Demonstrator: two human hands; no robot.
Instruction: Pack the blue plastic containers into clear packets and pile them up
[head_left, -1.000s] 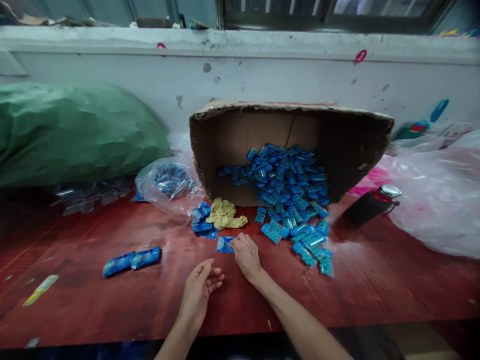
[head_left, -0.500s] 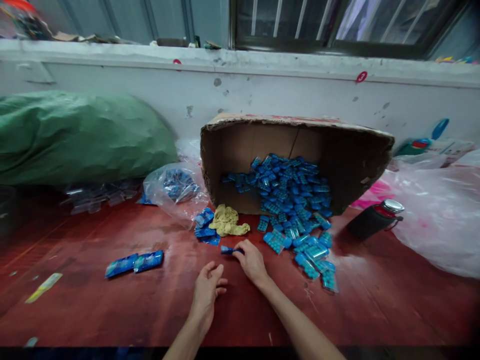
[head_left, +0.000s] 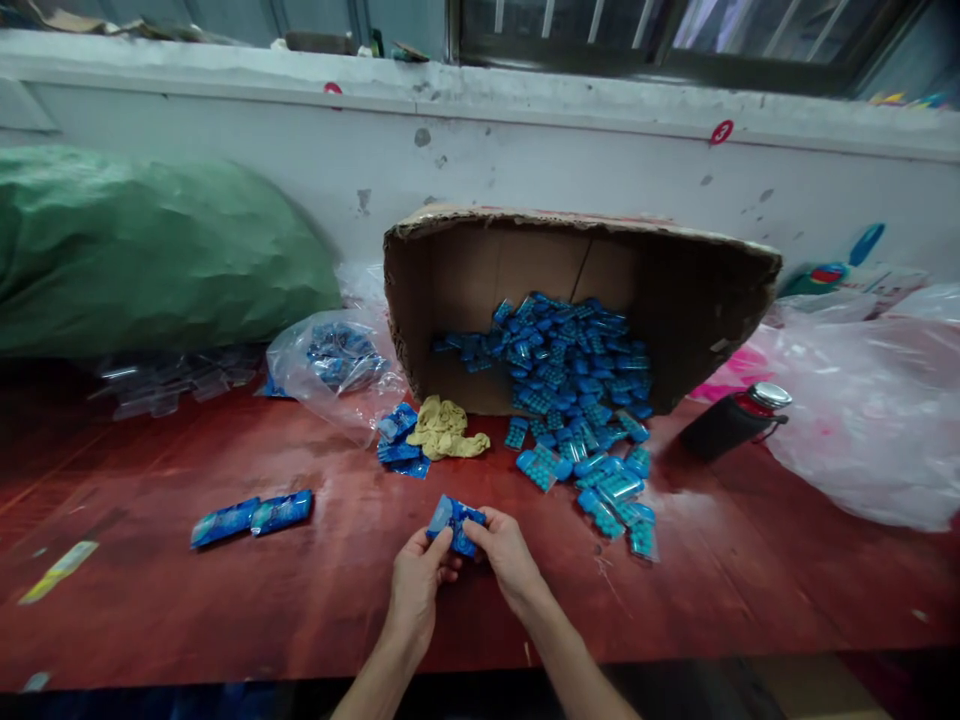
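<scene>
Both hands hold one small blue printed packet above the red table. My left hand pinches its left edge between thumb and fingers. At the right edge, my right hand grips it the same way. Beyond the hands lie a crumpled yellowish glove-like piece and a few blue packets. Two more blue packets lie end to end on the left. Small clear containers with blue caps and blue beads spill out toward my right hand.
A cardboard box lies on its side with many blue containers inside. A dark bottle leans right of it, beside pinkish plastic bags. A clear bag of blue packets and a large green sack are on the left.
My left hand has come up to the packet and taken hold of its left side. The packet, edge-on before in my right hand, now faces upward. The view has shifted slightly.
</scene>
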